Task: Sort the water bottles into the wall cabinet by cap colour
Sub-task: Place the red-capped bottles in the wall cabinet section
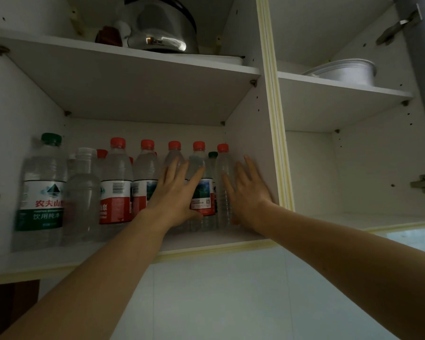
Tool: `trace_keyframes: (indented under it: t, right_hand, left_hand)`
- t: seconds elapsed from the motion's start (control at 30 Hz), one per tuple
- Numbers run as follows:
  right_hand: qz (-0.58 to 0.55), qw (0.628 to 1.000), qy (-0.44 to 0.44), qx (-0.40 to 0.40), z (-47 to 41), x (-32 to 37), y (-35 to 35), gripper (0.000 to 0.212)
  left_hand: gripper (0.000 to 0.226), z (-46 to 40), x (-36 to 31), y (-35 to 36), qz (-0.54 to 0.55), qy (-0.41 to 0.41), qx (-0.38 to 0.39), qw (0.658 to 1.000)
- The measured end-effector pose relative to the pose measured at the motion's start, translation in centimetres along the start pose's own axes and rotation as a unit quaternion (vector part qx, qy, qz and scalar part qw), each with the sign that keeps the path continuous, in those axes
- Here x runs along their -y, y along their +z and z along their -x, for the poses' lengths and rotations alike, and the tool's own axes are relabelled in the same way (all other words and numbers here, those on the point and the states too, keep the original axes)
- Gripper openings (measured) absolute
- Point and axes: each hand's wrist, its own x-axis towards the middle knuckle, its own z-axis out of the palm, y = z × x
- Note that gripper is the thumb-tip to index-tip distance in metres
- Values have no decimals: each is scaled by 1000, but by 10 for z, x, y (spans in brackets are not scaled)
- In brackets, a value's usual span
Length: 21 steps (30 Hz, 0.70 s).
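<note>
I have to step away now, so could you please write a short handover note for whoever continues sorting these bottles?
Left hand: open, fingers spread flat against the red-capped bottles on the lower shelf.
Right hand: open, flat beside the unlabelled red-capped bottle at the row's right end; holds nothing.
Done: red caps line the front, centre to right.
Left: a small green-capped bottle stands behind the reds, apart from the large green-capped bottle at far left; a white-capped bottle stands between green and red. The right compartment's lower shelf holds no bottles.

dark-capped bottle (212,155) mostly hidden behind the red-capped row, kettle (161,25) top cut off
</note>
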Motion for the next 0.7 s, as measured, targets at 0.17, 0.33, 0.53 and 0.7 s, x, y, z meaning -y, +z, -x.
trace_keyframes:
  t: [0.17,0.33,0.53,0.7]
  right_hand:
    - [4,1000,8,6,-5,4,1,116]
    - [3,1000,12,18,-3,7,-2,115]
    - [-21,1000,11,15,4,4,-12,112]
    - [-136,987,25,-77,28,-4,-29,94]
  left_hand:
    - [126,0,2,0,5,6,-11,1000]
    - [125,0,0,1,-2,0,-6,1000]
    - [126,-2,-2,-1,-7,-4,-1,1000]
    - [120,-2,-2,-5,10,-1,-6,1000]
